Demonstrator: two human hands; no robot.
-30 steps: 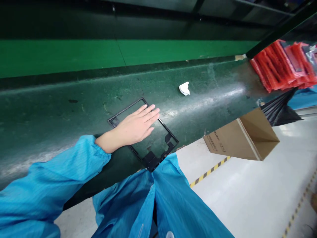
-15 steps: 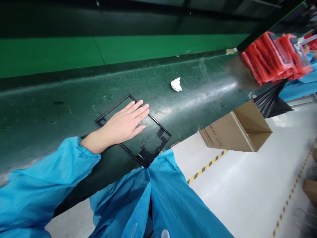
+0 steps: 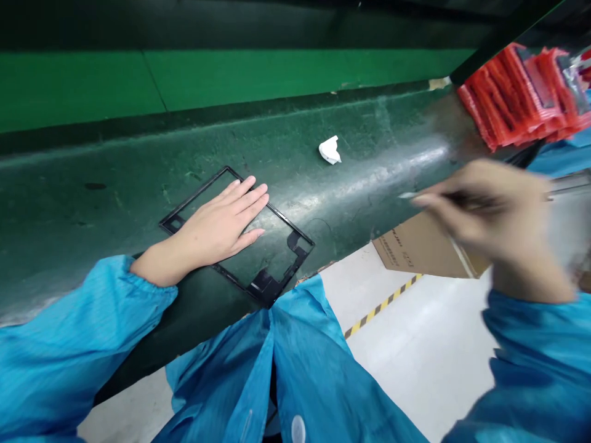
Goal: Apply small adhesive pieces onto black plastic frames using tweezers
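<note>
My left hand (image 3: pixel 212 226) lies flat with fingers outstretched across a thin black rectangular frame (image 3: pixel 290 223), its fingertips over the far bar. The frame rests on the green worktop and has a dark tabbed piece at its near corner. At the right, my right hand (image 3: pixel 496 212) is in the air, smeared by motion, with thumb and forefinger pinched together. A small pale tip (image 3: pixel 407 195) sticks out from that pinch; what it belongs to I cannot make out. Beyond the frame lies a crumpled white scrap (image 3: pixel 329 150).
Red packages (image 3: pixel 512 101) are piled at the far right end of the worktop (image 3: pixel 138 184). Below its edge stands a cardboard box (image 3: pixel 415 246) on the pale floor, near yellow-and-black tape (image 3: pixel 383 306). A green upright panel (image 3: pixel 277 74) runs along the back.
My right hand has come into view from the right, pinching something small. My left hand still lies on the frame; the whole view has shifted slightly.
</note>
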